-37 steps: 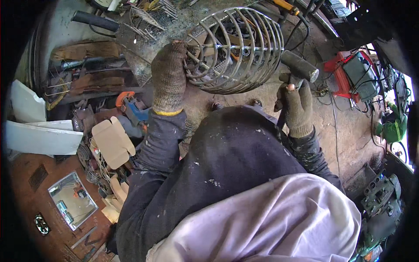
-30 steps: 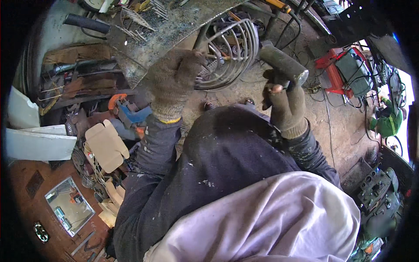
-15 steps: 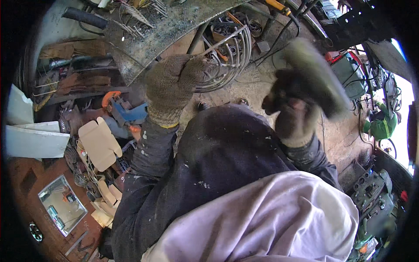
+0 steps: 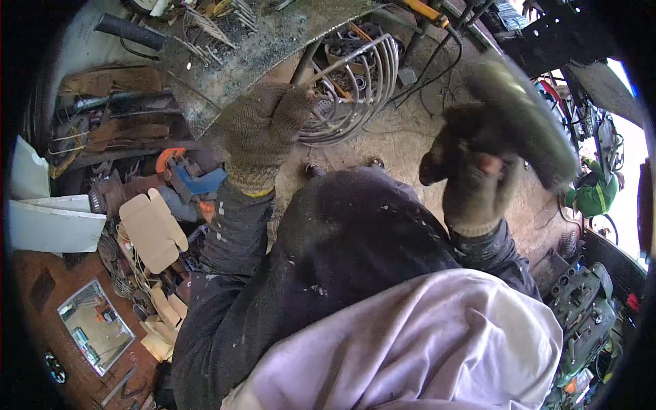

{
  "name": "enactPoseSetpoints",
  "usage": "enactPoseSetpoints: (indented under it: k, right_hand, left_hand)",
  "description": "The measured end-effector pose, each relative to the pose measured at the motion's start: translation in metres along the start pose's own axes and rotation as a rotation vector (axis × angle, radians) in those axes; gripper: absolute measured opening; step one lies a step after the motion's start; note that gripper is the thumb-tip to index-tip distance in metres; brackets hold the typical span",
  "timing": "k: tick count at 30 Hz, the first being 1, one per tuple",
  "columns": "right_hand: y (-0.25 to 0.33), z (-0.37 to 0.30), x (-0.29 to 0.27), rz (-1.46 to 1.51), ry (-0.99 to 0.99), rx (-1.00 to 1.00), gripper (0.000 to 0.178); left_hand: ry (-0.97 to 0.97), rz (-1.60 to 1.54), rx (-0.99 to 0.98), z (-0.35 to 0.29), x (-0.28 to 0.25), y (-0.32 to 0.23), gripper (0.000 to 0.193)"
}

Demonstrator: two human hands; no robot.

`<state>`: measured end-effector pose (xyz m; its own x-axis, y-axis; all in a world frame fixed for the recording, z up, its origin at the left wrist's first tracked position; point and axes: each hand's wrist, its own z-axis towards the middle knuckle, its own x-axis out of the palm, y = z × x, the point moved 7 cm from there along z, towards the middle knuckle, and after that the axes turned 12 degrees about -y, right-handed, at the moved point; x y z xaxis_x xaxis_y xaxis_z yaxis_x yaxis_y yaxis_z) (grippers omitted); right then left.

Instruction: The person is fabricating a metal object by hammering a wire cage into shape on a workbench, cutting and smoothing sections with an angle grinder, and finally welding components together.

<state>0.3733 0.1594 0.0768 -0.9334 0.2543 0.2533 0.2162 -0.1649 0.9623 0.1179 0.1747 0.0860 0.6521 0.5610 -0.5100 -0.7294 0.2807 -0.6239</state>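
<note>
My left hand [image 4: 260,133], in a brown knitted glove, is closed around a straight rod at the left side of a grille of curved metal rods [image 4: 392,68]. The grille hangs in front of me, its bars fanned out to the right of the glove. To the right, my right hand [image 4: 477,181], also gloved, is closed on a dark grey, long, rounded object [image 4: 533,126]. Motion smears that object, so its kind cannot be made out. It points up and away from the glove, apart from the grille.
A metal worktable [image 4: 273,51] bearing thin rods stands ahead on the left. An orange and blue tool [image 4: 195,179] and an opened cardboard box [image 4: 152,229] lie at left. A mirror [image 4: 96,328] is lower left. Another person in green [image 4: 598,195] is far right.
My right hand and the grey object have swung to the right. My left hand and the grille are nearly where they were, shifted slightly in the view.
</note>
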Motion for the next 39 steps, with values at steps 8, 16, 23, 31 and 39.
enactPoseSetpoints:
  k: [8, 16, 23, 31, 39]
  right_hand:
    - [-0.023, 0.007, 0.026, -0.570, 0.396, -0.169, 0.035]
    - [0.000, 0.008, 0.006, 0.040, 0.045, -0.001, 0.039]
    - [-0.023, 0.015, 0.035, -0.531, 0.510, -0.067, 0.038]
    - [-0.010, 0.020, 0.005, 0.041, 0.159, 0.099, 0.053]
    - [-0.008, 0.014, 0.017, -0.083, 0.209, 0.130, 0.054]
  left_hand:
    - [0.060, 0.077, -0.049, 0.005, 0.007, 0.005, 0.032]
    - [0.010, 0.017, -0.006, 0.005, 0.002, 0.007, 0.026]
    - [0.023, 0.133, 0.183, 0.008, 0.007, 0.016, 0.024]
    - [0.012, 0.028, -0.029, 0.013, -0.001, 0.019, 0.029]
    - [0.002, -0.042, -0.063, 0.009, -0.002, 0.022, 0.028]
